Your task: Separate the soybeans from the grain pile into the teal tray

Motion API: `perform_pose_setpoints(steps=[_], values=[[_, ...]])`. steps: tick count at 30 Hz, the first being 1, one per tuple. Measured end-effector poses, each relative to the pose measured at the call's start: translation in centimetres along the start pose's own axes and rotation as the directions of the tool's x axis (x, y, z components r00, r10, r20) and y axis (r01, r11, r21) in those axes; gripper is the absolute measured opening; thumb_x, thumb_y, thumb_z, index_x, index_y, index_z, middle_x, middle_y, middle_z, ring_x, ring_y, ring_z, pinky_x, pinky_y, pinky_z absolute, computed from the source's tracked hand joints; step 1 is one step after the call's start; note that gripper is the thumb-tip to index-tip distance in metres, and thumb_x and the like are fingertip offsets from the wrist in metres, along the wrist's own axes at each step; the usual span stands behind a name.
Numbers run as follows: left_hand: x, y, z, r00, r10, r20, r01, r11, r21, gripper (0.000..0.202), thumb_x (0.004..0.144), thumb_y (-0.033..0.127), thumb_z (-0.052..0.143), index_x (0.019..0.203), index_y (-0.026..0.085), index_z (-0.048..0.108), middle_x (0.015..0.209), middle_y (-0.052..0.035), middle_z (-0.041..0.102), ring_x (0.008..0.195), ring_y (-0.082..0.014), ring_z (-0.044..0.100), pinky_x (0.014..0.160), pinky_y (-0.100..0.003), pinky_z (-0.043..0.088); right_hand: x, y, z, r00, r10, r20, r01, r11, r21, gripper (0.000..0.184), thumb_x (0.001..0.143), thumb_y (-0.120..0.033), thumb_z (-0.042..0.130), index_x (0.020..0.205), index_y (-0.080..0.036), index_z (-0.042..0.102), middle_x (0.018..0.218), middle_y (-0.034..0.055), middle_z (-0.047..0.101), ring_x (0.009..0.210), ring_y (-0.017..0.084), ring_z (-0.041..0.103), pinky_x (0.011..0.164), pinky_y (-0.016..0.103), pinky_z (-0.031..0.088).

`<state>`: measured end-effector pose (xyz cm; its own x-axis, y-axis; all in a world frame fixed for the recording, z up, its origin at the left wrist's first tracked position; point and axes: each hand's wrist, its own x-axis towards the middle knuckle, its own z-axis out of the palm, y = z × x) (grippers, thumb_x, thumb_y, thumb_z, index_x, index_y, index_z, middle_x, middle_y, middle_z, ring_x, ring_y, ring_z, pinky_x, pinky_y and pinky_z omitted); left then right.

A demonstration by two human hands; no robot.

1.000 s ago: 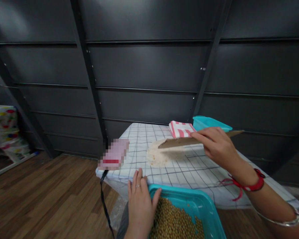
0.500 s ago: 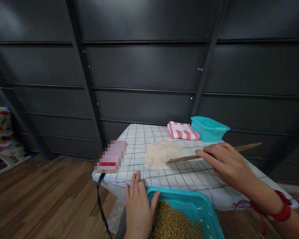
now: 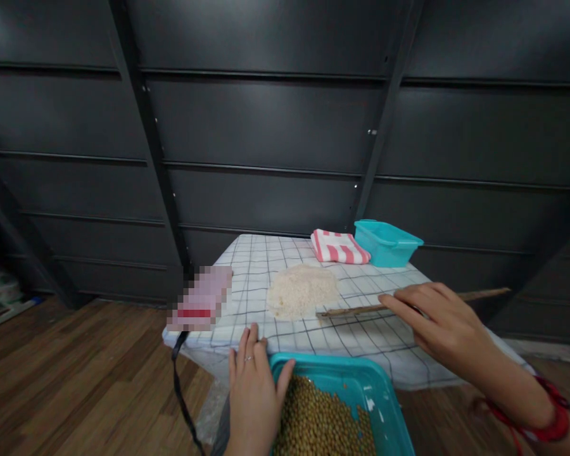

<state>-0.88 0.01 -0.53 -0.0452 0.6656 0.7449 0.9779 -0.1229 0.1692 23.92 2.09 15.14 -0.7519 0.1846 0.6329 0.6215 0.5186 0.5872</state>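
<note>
My right hand (image 3: 441, 323) is closed on a flat brown cardboard strip (image 3: 356, 310), which lies low and nearly flat over the checked tablecloth (image 3: 361, 335), its tip just right of a pile of white rice (image 3: 301, 289). My left hand (image 3: 251, 389) grips the near-left corner of a teal plastic tub (image 3: 375, 386) filled with tan beans (image 3: 323, 424), thumb inside the rim, fingers against the table's front edge. A red cord is tied round my right wrist.
A pink-and-white striped cloth (image 3: 338, 247) and a second, smaller teal tub (image 3: 387, 242) sit at the table's far side. A blurred pink item (image 3: 200, 297) with a black strap (image 3: 180, 386) hangs off the left corner. Dark panelled wall behind; wood floor to the left.
My right hand brought the cardboard strip down from above the rice pile and drew it right and nearer, so it now lies low beside the pile. My left hand stayed on the tub.
</note>
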Motion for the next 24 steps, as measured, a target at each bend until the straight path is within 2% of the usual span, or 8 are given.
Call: perform_pose_setpoints(steps=[6, 11, 13, 15, 18, 24], values=[[-0.1, 0.2, 0.0, 1.000, 0.001, 0.016, -0.001, 1.000, -0.004, 0.039, 0.081, 0.047, 0.038, 0.095, 0.012, 0.048, 0.116, -0.0226, 0.054, 0.111, -0.0337, 0.048, 0.080, -0.054, 0.044, -1.0, -0.5, -1.4, 0.999, 0.048, -0.019, -0.046, 0.992, 0.115, 0.035, 0.074, 0.007, 0.033, 0.091, -0.017, 0.052, 0.072, 0.0026, 0.058, 0.068, 0.012, 0.051, 0.062, 0.026, 0.042], [-0.1, 0.3, 0.0, 0.999, -0.021, 0.038, 0.022, 1.000, -0.015, 0.040, 0.080, 0.048, 0.039, 0.097, 0.013, 0.047, 0.119, -0.0217, 0.052, 0.113, -0.0331, 0.046, 0.083, -0.055, 0.043, -1.1, -1.0, -2.4, 0.998, 0.047, 0.033, -0.054, 0.968, 0.246, 0.034, 0.075, 0.006, 0.034, 0.095, -0.016, 0.050, 0.076, 0.0023, 0.058, 0.070, 0.012, 0.050, 0.063, 0.026, 0.042], [-0.1, 0.3, 0.0, 0.999, -0.021, 0.037, 0.021, 1.000, -0.011, 0.040, 0.080, 0.048, 0.039, 0.097, 0.012, 0.047, 0.119, -0.0217, 0.052, 0.113, -0.0333, 0.046, 0.082, -0.055, 0.043, -1.1, -0.9, -2.7, 0.999, 0.039, 0.019, -0.043, 0.971, 0.237, 0.032, 0.076, 0.005, 0.036, 0.096, -0.015, 0.050, 0.077, 0.0031, 0.057, 0.071, 0.012, 0.050, 0.064, 0.027, 0.042], [-0.1, 0.3, 0.0, 0.999, -0.017, 0.034, 0.017, 1.000, -0.006, 0.041, 0.080, 0.048, 0.039, 0.097, 0.012, 0.047, 0.119, -0.0220, 0.052, 0.112, -0.0337, 0.047, 0.082, -0.055, 0.044, -1.0, -0.6, -2.7, 0.999, 0.036, -0.013, -0.034, 0.987, 0.160, 0.034, 0.074, 0.007, 0.035, 0.095, -0.015, 0.050, 0.077, 0.0044, 0.057, 0.072, 0.014, 0.049, 0.064, 0.028, 0.041], [-0.1, 0.3, 0.0, 0.999, -0.020, 0.034, 0.020, 1.000, -0.010, 0.040, 0.080, 0.048, 0.039, 0.097, 0.012, 0.048, 0.118, -0.0218, 0.053, 0.112, -0.0336, 0.047, 0.082, -0.055, 0.044, -0.6, 0.0, -2.0, 0.999, 0.019, -0.043, -0.016, 0.998, 0.066, 0.038, 0.071, 0.009, 0.034, 0.095, -0.015, 0.050, 0.076, 0.0054, 0.056, 0.071, 0.015, 0.049, 0.062, 0.029, 0.041], [-0.1, 0.2, -0.1, 0.999, -0.023, 0.033, 0.023, 1.000, -0.019, 0.040, 0.079, 0.049, 0.041, 0.097, 0.013, 0.047, 0.119, -0.0208, 0.053, 0.112, -0.0334, 0.047, 0.082, -0.055, 0.043, 1.6, 0.1, 1.6, 0.996, 0.003, -0.088, 0.004, 0.997, 0.081, 0.034, 0.074, 0.006, 0.035, 0.096, -0.013, 0.052, 0.074, 0.0062, 0.058, 0.070, 0.016, 0.048, 0.061, 0.030, 0.040]])
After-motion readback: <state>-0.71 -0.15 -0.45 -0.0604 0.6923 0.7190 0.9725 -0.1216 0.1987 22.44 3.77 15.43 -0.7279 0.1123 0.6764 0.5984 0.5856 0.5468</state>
